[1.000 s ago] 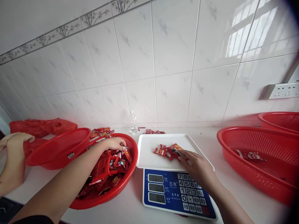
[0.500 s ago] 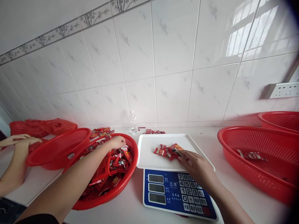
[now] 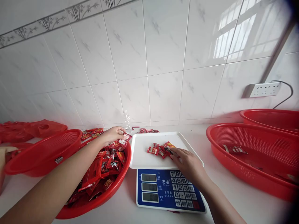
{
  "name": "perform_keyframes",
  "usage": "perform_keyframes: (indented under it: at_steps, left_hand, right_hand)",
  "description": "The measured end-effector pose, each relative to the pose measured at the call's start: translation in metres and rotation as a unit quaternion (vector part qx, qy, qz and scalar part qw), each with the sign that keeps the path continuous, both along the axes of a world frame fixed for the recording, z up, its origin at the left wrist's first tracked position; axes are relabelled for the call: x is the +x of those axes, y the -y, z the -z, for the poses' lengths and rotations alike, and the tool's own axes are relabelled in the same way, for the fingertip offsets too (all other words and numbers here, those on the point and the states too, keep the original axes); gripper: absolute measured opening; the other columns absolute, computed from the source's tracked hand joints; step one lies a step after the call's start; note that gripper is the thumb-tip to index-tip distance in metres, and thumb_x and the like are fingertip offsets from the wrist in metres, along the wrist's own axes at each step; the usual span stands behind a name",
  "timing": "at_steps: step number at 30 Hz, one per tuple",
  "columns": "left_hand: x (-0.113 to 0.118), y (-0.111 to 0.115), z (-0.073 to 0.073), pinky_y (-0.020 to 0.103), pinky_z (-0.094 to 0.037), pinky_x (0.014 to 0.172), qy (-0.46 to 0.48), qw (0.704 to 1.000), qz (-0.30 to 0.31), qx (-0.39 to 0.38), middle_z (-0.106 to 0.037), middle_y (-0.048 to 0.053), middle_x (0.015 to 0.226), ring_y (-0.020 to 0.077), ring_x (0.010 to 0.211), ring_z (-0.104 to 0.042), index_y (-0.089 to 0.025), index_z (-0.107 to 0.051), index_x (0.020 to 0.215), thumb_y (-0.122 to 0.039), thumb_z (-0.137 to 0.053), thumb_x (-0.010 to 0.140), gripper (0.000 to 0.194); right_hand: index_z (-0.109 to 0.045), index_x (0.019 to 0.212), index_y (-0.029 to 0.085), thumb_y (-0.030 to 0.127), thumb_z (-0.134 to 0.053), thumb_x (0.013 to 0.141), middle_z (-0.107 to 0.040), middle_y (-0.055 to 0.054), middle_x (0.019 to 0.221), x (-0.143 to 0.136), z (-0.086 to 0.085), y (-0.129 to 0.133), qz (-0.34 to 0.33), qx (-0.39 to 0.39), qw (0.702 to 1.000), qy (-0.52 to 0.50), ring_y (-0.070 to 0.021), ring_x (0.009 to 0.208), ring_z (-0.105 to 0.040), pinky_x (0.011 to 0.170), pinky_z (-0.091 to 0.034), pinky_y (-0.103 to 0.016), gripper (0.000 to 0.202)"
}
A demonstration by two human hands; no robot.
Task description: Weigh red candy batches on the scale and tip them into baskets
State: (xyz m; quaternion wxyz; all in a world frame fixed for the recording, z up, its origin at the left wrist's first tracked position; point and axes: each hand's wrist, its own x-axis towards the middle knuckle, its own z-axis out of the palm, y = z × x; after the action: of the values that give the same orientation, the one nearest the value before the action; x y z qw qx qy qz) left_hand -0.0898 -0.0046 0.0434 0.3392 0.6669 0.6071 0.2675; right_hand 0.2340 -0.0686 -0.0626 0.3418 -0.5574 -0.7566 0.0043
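My left hand [image 3: 114, 134] is closed on a small red-and-white snack packet [image 3: 125, 139], pinched over the far rim of a red plastic basket [image 3: 127, 161]. Inside that basket lies a heap of red wrapped snacks [image 3: 113, 166]. On the scale's white tray [image 3: 141, 160] rests a small cluster of red packets [image 3: 153, 151]. My right hand [image 3: 187, 160] reaches over the tray's right side, its thumb and fingers closed about a red, yellow and black packet [image 3: 168, 145] in the cluster. Below the tray is the blue panel of a digital scale [image 3: 165, 189].
At the left are another red basket [image 3: 46, 155] and red plastic bags [image 3: 45, 127], with part of another person's arm [image 3: 2, 165]. To the right, a red basket [image 3: 217, 143] contains a packet [image 3: 235, 150]. A clear bottle [image 3: 126, 121] and loose packets [image 3: 148, 131] lie by the wall.
My left hand has come up out of the heap with a red-and-white packet. My right hand stays at the tray's packets. The view has turned slightly right.
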Motion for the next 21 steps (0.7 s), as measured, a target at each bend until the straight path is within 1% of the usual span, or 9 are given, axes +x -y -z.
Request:
perform_keyframes:
  at_steps: [2,3,6,9,12,14,16,18,21]
  left_hand:
    - [0.023,0.004,0.005,0.024,-0.044,0.061,0.044,0.999,0.029,-0.011,-0.061,0.0,0.078,0.0142,0.068,-0.059,-0.016,-0.055,0.1,-0.023,-0.068,0.066,0.037]
    - [0.035,0.007,0.01,0.025,-0.045,0.063,0.044,0.998,0.041,-0.013,-0.062,0.001,0.083,0.0152,0.071,-0.06,-0.016,-0.055,0.103,-0.022,-0.066,0.069,0.036]
    - [0.072,0.011,0.033,0.028,-0.047,0.076,-0.019,0.999,0.049,0.004,-0.06,0.007,0.107,0.0188,0.09,-0.06,-0.018,-0.053,0.112,-0.022,-0.058,0.077,0.035]
    - [0.103,0.012,0.053,0.032,-0.039,0.095,-0.074,0.994,0.066,0.034,-0.046,0.014,0.133,0.0232,0.114,-0.05,-0.015,-0.045,0.125,-0.031,-0.05,0.085,0.044]
    - [0.125,0.011,0.065,0.035,-0.028,0.106,-0.102,0.986,0.118,0.064,-0.039,0.017,0.14,0.0259,0.128,-0.037,-0.012,-0.041,0.13,-0.044,-0.044,0.087,0.054]
    - [0.137,0.009,0.068,0.035,-0.024,0.108,-0.096,0.98,0.152,0.081,-0.041,0.016,0.139,0.0248,0.131,-0.033,-0.012,-0.043,0.13,-0.049,-0.04,0.088,0.056]
    - [0.144,0.008,0.067,0.033,-0.024,0.109,-0.065,0.977,0.184,0.085,-0.041,0.014,0.14,0.0227,0.131,-0.034,-0.013,-0.042,0.131,-0.053,-0.035,0.089,0.058]
    - [0.147,0.006,0.063,0.031,-0.025,0.108,-0.029,0.976,0.204,0.076,-0.04,0.013,0.141,0.0214,0.131,-0.035,-0.013,-0.041,0.132,-0.056,-0.028,0.09,0.061]
    - [0.143,0.003,0.053,0.032,-0.027,0.107,-0.007,0.976,0.205,0.068,-0.046,0.009,0.137,0.0216,0.129,-0.037,-0.016,-0.044,0.129,-0.059,-0.021,0.091,0.062]
  right_hand:
    - [-0.064,0.106,0.025,0.033,-0.043,0.086,-0.068,-0.004,0.107,-0.001,-0.001,0.001,0.003,-0.001,1.0,0.003,-0.0234,0.096,-0.063,0.078,-0.05,-0.038,0.03]
    - [-0.064,0.106,0.025,0.033,-0.043,0.086,-0.068,-0.004,0.107,-0.001,-0.001,0.001,0.005,0.0,1.0,0.005,-0.0234,0.096,-0.063,0.079,-0.05,-0.039,0.03]
    - [-0.063,0.107,0.024,0.033,-0.045,0.086,-0.068,-0.005,0.109,0.0,-0.001,0.001,0.015,0.002,1.0,0.012,-0.0238,0.1,-0.061,0.084,-0.047,-0.041,0.029]
    - [-0.063,0.108,0.022,0.033,-0.046,0.086,-0.066,-0.007,0.111,0.002,0.0,0.0,0.032,-0.006,0.999,0.01,-0.0257,0.103,-0.059,0.087,-0.046,-0.043,0.03]
    - [-0.064,0.105,0.022,0.028,-0.044,0.087,-0.068,-0.007,0.108,0.004,0.0,-0.001,0.033,-0.014,0.999,0.008,-0.0248,0.101,-0.06,0.084,-0.047,-0.042,0.028]
    - [-0.064,0.104,0.024,0.024,-0.043,0.087,-0.068,-0.005,0.108,0.005,-0.001,0.0,0.014,-0.017,1.0,0.009,-0.0223,0.1,-0.061,0.085,-0.047,-0.039,0.028]
    - [-0.064,0.105,0.026,0.021,-0.042,0.086,-0.067,-0.003,0.111,0.006,-0.003,0.0,-0.006,-0.022,1.0,0.009,-0.021,0.102,-0.061,0.087,-0.046,-0.039,0.029]
    - [-0.063,0.107,0.027,0.018,-0.042,0.085,-0.066,-0.002,0.114,0.006,-0.003,0.001,-0.02,-0.027,0.999,0.005,-0.0213,0.105,-0.059,0.09,-0.045,-0.04,0.032]
    - [-0.064,0.107,0.027,0.016,-0.041,0.085,-0.065,-0.003,0.115,0.006,-0.002,0.0,-0.024,-0.02,1.0,-0.004,-0.0215,0.106,-0.059,0.089,-0.045,-0.039,0.034]
